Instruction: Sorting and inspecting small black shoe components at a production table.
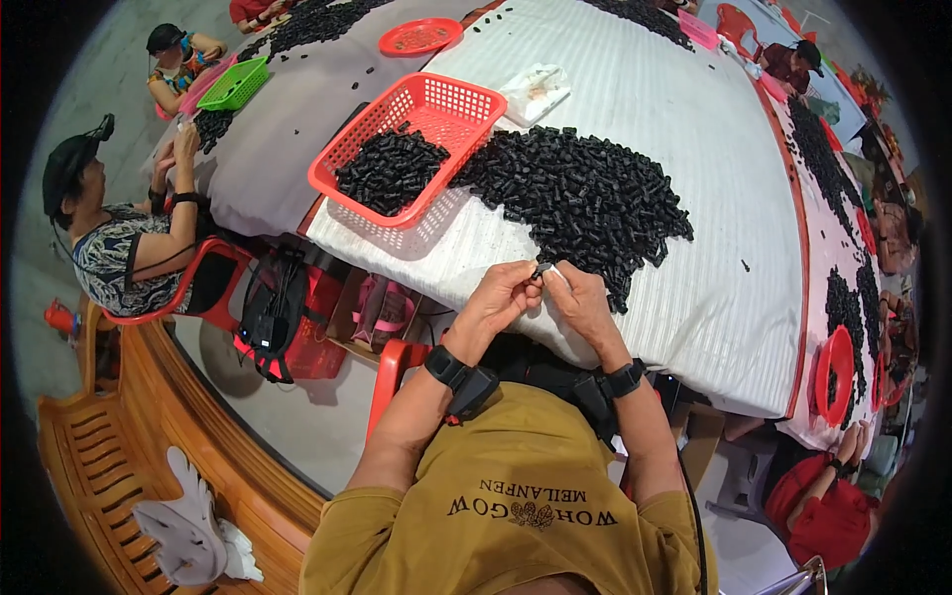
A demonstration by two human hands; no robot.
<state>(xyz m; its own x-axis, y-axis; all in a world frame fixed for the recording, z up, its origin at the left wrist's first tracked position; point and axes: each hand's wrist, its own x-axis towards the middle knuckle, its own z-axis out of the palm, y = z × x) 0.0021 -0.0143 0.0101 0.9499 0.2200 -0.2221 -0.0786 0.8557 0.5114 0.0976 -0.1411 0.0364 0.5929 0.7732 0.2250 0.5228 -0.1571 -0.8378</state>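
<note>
Both my hands meet at the near edge of the table, fingers pinched together. Between the fingertips of my left hand and my right hand shows a small black piece, mostly hidden by the fingers. Just beyond them spreads a large heap of short black cylindrical pieces, its nearest end close to my right hand. To the left of the heap stands a red plastic basket with perforated sides, partly filled with similar black pieces.
White striped cloth covers the table. A crumpled white plastic bag and a red round tray lie farther back. Several people sit around, one at the left, near a green basket. A wooden bench stands behind my left side.
</note>
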